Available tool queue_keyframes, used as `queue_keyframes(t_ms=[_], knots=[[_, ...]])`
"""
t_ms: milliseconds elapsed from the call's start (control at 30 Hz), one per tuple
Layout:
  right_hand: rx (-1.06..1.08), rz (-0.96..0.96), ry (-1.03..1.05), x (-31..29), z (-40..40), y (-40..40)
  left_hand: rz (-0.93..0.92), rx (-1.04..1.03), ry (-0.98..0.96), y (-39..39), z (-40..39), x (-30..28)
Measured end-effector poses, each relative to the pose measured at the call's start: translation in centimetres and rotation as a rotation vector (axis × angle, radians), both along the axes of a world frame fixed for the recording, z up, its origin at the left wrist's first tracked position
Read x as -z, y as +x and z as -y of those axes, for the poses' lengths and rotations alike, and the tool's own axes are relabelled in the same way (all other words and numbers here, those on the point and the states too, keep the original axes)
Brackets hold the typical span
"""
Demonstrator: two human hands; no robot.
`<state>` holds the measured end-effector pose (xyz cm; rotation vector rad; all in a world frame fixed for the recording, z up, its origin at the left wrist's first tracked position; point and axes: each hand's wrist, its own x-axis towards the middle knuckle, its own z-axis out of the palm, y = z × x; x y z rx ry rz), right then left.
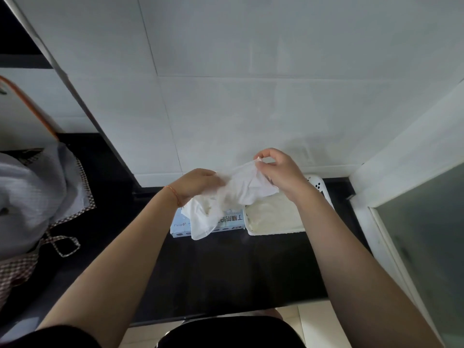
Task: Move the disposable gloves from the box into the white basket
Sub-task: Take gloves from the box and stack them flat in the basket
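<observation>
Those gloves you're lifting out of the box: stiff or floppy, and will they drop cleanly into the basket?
Probably very floppy: the gloves sag between the left hand and right hand. Likely light and clingy, since one trails onto the box. They may not drop neatly into the basket.

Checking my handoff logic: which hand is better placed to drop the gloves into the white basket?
Probably the right hand: it pinches the gloves directly above the white basket. The left hand holds them over the box, farther away.
</observation>
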<state>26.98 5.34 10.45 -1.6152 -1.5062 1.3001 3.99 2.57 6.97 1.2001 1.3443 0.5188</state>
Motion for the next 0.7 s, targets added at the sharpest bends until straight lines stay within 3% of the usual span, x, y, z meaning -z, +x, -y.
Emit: queue_keyframes(t_ms=[67, 133, 267, 400, 533, 700], knots=[[0.04, -0.066, -0.071, 0.4, 0.2, 0.9, 0.073, -0.057, -0.045, 0.4, -0.5, -0.3], [0.08, -0.099, -0.143, 1.1, 0.2, 2.3, 0.018, -0.027, -0.054, 1.4, -1.3, -0.2], [0.011, 0.022, -0.248, 3.3, 0.3, 5.7, -0.284, 0.178, -0.052, 5.5, -2.9, 1.4], [-0.07, 0.214, -0.278, 5.5, 0.8, 8.6, -0.56, 0.258, 0.088, 9.6, -4.2, 4.3], [-0.117, 0.272, -0.256, 7.3, 0.0, 10.5, -0.656, 0.269, 0.119, 12.2, -5.2, 5.6], [-0.22, 0.319, -0.178, 8.7, -1.5, 11.9, -0.955, 0.581, 0.073, 13.4, -5.6, 6.1]])
